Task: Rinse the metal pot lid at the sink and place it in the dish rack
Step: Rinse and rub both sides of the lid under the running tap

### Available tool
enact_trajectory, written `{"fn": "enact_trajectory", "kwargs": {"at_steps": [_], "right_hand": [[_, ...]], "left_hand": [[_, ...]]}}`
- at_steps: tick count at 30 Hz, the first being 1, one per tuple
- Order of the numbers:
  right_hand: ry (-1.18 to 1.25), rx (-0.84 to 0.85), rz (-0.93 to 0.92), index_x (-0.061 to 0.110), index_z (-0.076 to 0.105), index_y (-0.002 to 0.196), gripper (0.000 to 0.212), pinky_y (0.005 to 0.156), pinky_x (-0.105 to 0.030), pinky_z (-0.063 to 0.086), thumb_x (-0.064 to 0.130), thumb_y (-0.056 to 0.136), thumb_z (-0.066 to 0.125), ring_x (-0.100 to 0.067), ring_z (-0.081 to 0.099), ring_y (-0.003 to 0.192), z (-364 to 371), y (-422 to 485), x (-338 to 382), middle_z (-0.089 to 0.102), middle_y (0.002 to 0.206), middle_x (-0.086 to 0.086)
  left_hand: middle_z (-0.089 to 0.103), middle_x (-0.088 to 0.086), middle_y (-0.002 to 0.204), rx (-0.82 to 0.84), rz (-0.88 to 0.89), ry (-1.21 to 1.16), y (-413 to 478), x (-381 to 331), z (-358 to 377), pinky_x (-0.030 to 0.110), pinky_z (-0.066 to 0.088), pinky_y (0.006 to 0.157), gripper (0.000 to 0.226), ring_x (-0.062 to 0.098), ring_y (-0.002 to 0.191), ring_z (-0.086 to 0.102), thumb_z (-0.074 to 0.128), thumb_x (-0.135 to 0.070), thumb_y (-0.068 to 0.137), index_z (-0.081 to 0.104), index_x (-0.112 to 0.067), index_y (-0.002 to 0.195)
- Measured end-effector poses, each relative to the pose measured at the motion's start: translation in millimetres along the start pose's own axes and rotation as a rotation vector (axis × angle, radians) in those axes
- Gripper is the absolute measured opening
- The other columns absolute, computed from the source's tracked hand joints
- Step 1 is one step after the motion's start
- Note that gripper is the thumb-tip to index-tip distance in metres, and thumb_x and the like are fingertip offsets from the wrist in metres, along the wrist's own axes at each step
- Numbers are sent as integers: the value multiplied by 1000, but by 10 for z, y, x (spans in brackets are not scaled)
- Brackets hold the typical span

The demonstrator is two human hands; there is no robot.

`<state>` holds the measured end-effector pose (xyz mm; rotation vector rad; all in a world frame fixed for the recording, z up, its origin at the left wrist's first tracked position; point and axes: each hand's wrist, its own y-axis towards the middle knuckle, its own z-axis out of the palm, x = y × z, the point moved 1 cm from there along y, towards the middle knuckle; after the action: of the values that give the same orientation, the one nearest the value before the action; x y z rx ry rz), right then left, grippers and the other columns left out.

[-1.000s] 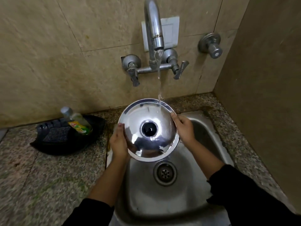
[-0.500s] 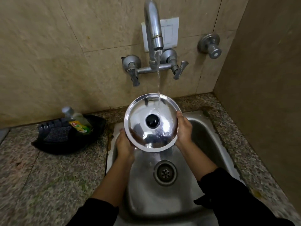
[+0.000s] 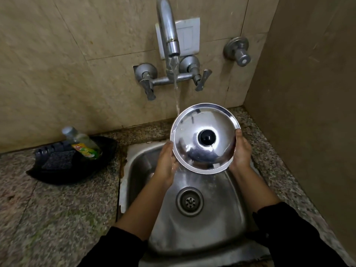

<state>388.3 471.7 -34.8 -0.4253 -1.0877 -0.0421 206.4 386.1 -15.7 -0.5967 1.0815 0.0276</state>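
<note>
Both hands grip the metal pot lid (image 3: 192,151) by opposite rim edges, left hand (image 3: 165,162) and right hand (image 3: 241,153), tilting it over the sink (image 3: 221,218) so the faucet (image 3: 169,31) stream strikes its far-left rim and drains off.

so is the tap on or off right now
On: a stream of water falls from the faucet spout onto the left edge of the lid.

Beige stone-look wall tiles (image 3: 77,60) fill the view from nine to twelve o'clock; a plainer brown side wall (image 3: 308,93) stands at three. A white switch plate (image 3: 187,36) sits at twelve. The speckled granite surface (image 3: 57,218) spreads at seven, dimly lit.
</note>
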Motion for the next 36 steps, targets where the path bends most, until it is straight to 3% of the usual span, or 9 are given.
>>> {"fn": "enact_trajectory", "kwargs": {"at_steps": [7,11,14,18,22,26,29,31,36], "right_hand": [[-218,57,86,17,70,88,26,90,-45,54,36,94,54,-32,67,99,159,-121,-221,71,103,-11],[-405,176,97,12,63,109,28,74,-32,50,30,100,44,-23,62,89,233,-235,-276,68,101,-11],[-712,383,-26,15,46,135,42,98,-42,42,37,100,42,-29,50,123,204,-356,-326,55,131,-12],[-1147,814,-542,36,31,146,67,116,-43,4,66,87,39,-19,0,147,-15,-535,-341,4,161,2],[-1236,1154,-815,29,54,134,70,114,-36,31,70,76,56,-10,41,135,-137,-606,-306,51,143,8],[-1126,1105,-961,20,71,111,37,81,-29,54,43,83,62,-14,70,96,6,-590,-294,74,107,2],[-1053,919,-791,17,70,97,29,66,-31,50,42,86,61,-12,64,71,203,-480,-201,70,79,2],[-1011,819,-525,13,67,110,41,83,-34,52,43,84,66,-10,63,89,321,-295,-181,68,97,7],[-964,873,-233,16,70,99,19,83,-35,52,28,85,71,-13,66,84,649,102,-139,72,94,-1]], "left_hand": [[65,8,108,-146,87,75,6,34,-225,48,47,98,27,22,98,62,47,-13,97,56,-16,122],[65,11,87,-270,49,-9,8,48,-472,33,55,66,21,19,73,64,44,-16,99,60,-6,108],[53,13,66,-399,25,61,-28,64,-608,25,48,43,29,18,46,57,40,-19,101,55,3,113],[58,34,122,-466,-14,91,-68,0,-753,47,49,94,35,44,103,59,42,-7,97,54,8,127],[67,19,72,-455,-272,23,-135,6,-875,40,55,66,15,22,65,55,46,2,93,60,4,100],[57,15,74,-492,-432,-112,-162,152,-938,25,49,32,17,23,64,56,41,-1,94,54,3,84],[66,14,77,-357,-409,-147,-98,172,-893,25,54,49,41,21,67,63,39,-36,99,61,-1,104],[65,8,72,-278,-403,-17,-58,164,-846,24,48,58,65,17,67,61,30,-64,92,62,-8,94],[72,11,105,-307,-66,119,63,186,-881,36,54,85,56,30,103,66,49,-58,87,70,-13,112]]}}
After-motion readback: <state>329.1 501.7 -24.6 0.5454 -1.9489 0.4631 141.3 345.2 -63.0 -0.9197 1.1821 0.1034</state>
